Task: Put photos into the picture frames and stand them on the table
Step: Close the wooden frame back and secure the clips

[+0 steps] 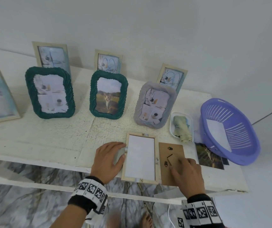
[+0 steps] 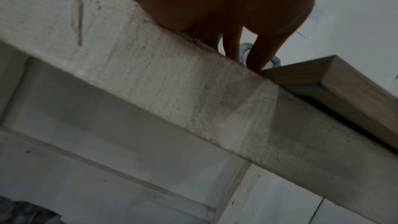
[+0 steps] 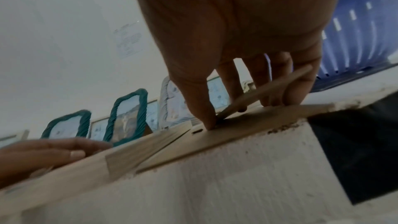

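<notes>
1. The left hand [image 1: 109,160] is laid flat on the table [image 1: 41,139], fingers relaxed, fingertips touching the left rail of the wooden frame [image 1: 140,157]; nothing is gripped.
2. The right hand [image 1: 187,176] is set on the brown backing board [image 1: 171,163]. In the right wrist view the thumb is pressed on the board and the fingers are curled about its raised stand leg [image 3: 264,89].
3. The wooden frame is seen lying face down at the table's near edge, a white sheet showing in its opening; the backing board lies just beside it, to the right.
4. A loose photo [image 1: 209,156] is noted right of the board, partly under the purple basket [image 1: 230,130].
5. A small white tray holding a cloth [image 1: 182,127] is recorded behind the board.
6. Filled frames are stood upright further back: two green frames [image 1: 50,92], one grey frame [image 1: 155,105], and pale wooden ones behind.
</notes>
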A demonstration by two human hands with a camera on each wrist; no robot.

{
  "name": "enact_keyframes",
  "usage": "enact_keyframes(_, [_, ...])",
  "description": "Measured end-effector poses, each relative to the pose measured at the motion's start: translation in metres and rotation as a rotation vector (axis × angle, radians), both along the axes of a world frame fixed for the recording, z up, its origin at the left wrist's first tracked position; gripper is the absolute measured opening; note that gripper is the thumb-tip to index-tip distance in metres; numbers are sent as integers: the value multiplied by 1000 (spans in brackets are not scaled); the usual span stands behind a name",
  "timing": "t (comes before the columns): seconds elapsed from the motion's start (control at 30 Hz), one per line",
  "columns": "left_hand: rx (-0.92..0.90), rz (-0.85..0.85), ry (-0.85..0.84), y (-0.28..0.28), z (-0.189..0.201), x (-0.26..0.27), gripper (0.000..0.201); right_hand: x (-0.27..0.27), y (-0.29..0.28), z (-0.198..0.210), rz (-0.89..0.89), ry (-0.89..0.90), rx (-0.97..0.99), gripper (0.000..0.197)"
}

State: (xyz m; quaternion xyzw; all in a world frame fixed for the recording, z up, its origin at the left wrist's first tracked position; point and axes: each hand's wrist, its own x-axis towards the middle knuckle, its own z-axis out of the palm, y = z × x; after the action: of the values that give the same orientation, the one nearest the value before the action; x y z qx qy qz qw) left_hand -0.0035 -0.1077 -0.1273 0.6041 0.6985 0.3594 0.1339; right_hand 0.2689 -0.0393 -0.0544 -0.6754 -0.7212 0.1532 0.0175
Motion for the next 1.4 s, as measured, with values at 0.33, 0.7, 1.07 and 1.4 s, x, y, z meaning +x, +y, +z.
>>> enact_keyframes(0.33, [0,17,-10,0,0,0,42,-37,-8,15,1,272,156,46])
enact_keyframes(0.7, [-1,10,9,1,-1,-1,42,-93,-18,5,136,117,80,49])
enact_keyframes(1.07, [8,14,5,2,0,-1,44,-99,-17,-5,206,49,199,46])
enact_keyframes(1.4, [-10,20,-13,1,4,0,46,-59,4,-7,153,489,37,28])
